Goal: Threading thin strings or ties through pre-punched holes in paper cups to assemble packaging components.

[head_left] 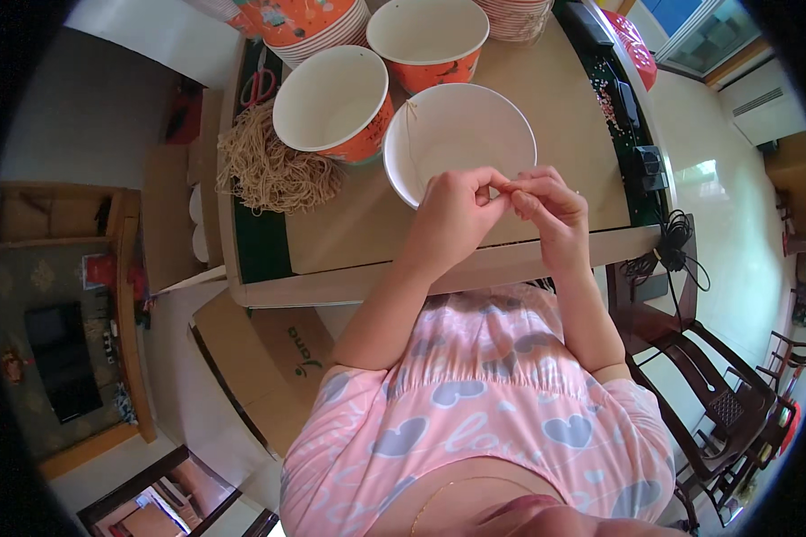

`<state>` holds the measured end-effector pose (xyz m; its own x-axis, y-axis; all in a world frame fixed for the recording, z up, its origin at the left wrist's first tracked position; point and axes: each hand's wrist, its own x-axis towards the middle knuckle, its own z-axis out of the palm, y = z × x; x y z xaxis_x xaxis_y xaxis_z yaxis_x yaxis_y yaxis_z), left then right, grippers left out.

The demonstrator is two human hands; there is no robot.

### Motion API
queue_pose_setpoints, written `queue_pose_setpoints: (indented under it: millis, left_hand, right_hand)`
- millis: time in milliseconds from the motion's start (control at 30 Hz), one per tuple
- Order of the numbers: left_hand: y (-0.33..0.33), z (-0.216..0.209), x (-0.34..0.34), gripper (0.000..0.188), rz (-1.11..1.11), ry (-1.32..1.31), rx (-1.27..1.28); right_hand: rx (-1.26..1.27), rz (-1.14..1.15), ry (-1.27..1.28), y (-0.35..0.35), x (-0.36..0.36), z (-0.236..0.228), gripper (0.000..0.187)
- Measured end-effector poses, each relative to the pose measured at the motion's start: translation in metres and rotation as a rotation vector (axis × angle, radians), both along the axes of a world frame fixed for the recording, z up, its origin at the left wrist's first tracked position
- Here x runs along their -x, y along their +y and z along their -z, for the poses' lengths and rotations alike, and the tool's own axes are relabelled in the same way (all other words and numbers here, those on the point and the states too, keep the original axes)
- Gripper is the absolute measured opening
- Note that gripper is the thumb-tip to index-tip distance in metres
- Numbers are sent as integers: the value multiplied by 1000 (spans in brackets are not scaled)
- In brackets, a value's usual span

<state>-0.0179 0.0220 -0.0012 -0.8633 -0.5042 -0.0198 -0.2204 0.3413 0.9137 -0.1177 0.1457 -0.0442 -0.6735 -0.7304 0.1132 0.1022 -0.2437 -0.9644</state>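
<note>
My left hand [457,215] and my right hand [553,215] meet over the near rim of a white paper bucket [506,103]. The fingertips of both are pinched together, and whatever they hold is too small to make out. A tan string [409,134] hangs over that bucket's rim at the upper left and runs down inside. Two orange-printed paper buckets stand behind, one at the left [364,143] and one farther back [434,76]. Beside the left one lies a loose heap of tan string [278,170].
Red-handled scissors [260,88] lie behind the string heap. Stacked orange buckets [318,36] and a wrapped white-and-red stack [517,20] stand at the back. Small beads [607,107] and a black box [649,167] line the right side. A black cable bundle [667,255] hangs off the right corner.
</note>
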Motion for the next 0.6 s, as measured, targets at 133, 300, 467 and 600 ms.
queue_pose_setpoints:
  millis: [133, 300, 467, 600]
  left_hand:
    - [2, 3, 3, 9, -8, 24, -62]
    - [0, 6, 3, 10, -1, 5, -100]
    - [-4, 6, 2, 12, 8, 39, -110]
    - [-3, 3, 3, 12, 34, 30, -149]
  right_hand:
    - [-40, 16, -73, 3, 6, -7, 7]
    - [26, 12, 249, 6, 36, -38, 16]
    - [-193, -237, 1124, -2, 48, -64, 22]
    - [-195, -256, 1197, -2, 56, -66, 14]
